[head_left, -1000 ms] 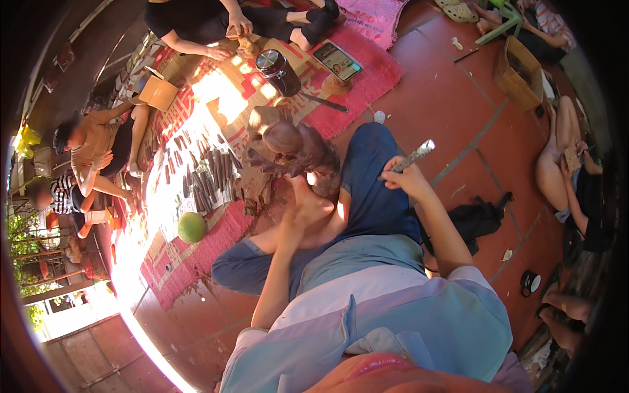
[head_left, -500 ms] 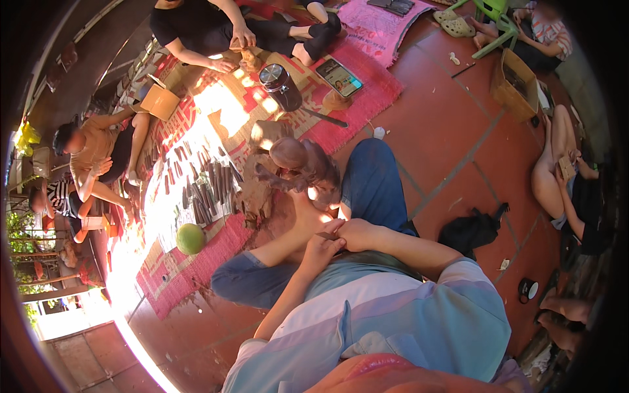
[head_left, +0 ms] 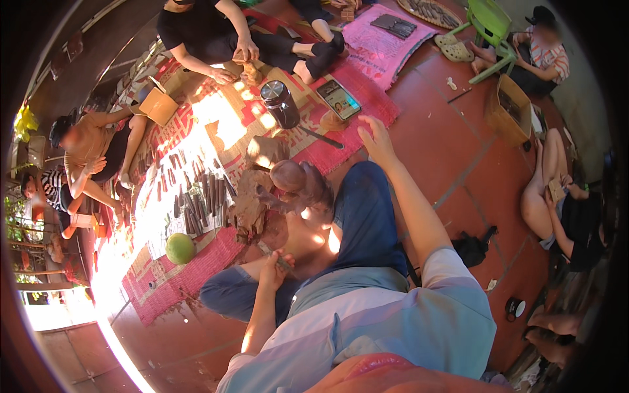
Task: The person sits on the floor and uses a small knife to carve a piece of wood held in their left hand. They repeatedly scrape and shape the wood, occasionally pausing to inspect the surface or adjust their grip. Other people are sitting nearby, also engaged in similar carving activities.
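My left hand (head_left: 272, 270) is closed around a small dark flat piece (head_left: 285, 263) beside my lap; its exact kind is too small to make out. Stretched forward past my right knee, my right hand (head_left: 377, 141) has its fingers apart and holds nothing. It is nearest to a lit phone (head_left: 339, 99) and a long thin dark tool (head_left: 321, 136) on the mat. A carved brown wooden figure (head_left: 298, 183) stands at my crossed legs, touching neither hand. Against its left side is a rough wood block (head_left: 249, 204).
Several carving tools (head_left: 203, 200) lie in rows on the red patterned mat (head_left: 187, 275), near a green round fruit (head_left: 180, 248). A black lidded canister (head_left: 280, 105) stands ahead. People sit around, one in black (head_left: 196, 33). At right are a black bag (head_left: 473, 247) and a cardboard box (head_left: 510, 111).
My hands were together at my lap and have parted. The right one has swung forward and opened; the left has drawn left, keeping the flat piece.
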A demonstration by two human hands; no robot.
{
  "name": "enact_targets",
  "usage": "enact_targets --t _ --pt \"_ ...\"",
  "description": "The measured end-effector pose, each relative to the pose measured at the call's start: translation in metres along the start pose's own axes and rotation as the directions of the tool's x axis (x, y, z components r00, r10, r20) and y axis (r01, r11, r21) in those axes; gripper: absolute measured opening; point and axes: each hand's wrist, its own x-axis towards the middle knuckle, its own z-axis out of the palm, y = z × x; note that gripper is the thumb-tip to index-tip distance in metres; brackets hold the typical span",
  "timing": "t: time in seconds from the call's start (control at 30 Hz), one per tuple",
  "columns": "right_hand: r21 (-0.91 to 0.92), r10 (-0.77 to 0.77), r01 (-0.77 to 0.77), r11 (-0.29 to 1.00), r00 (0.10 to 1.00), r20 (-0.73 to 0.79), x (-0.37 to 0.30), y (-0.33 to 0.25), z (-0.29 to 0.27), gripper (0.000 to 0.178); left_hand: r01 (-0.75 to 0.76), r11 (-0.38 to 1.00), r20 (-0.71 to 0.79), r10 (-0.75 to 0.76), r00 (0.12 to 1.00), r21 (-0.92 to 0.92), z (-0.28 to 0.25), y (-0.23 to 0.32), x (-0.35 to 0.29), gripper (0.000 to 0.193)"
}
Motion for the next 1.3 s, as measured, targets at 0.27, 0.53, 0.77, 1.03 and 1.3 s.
enact_targets --t 0.27,0.53,0.77,1.03,1.3 --pt "-0.426 0.057 0.003 0.905 0.99 0.128 0.068 0.045 0.033 0.037 -0.019 0.989 -0.06 0.028 0.998 0.147 0.013 -0.006 -0.006 0.03" --pt "-0.484 0.058 0.008 0.875 0.991 0.122 0.088 0.053 0.056 0.044 -0.014 0.979 -0.072 0.029 0.997 0.203 0.011 -0.004 -0.004 0.031" --pt "-0.174 0.007 -0.028 0.984 0.993 -0.121 0.063 0.058 0.041 0.049 -0.005 0.984 -0.053 0.014 0.999 0.176 0.013 -0.006 -0.006 0.031" --pt "-0.222 -0.053 0.041 0.974 0.997 -0.049 0.073 0.078 0.025 0.033 0.024 0.98 -0.094 -0.006 0.996 0.2 0.016 -0.006 -0.007 0.032" --pt "-0.104 -0.034 0.048 0.993 0.992 0.124 0.124 0.091 0.041 0.038 0.001 0.985 -0.078 0.013 0.997 0.172 0.017 -0.006 -0.007 0.032"
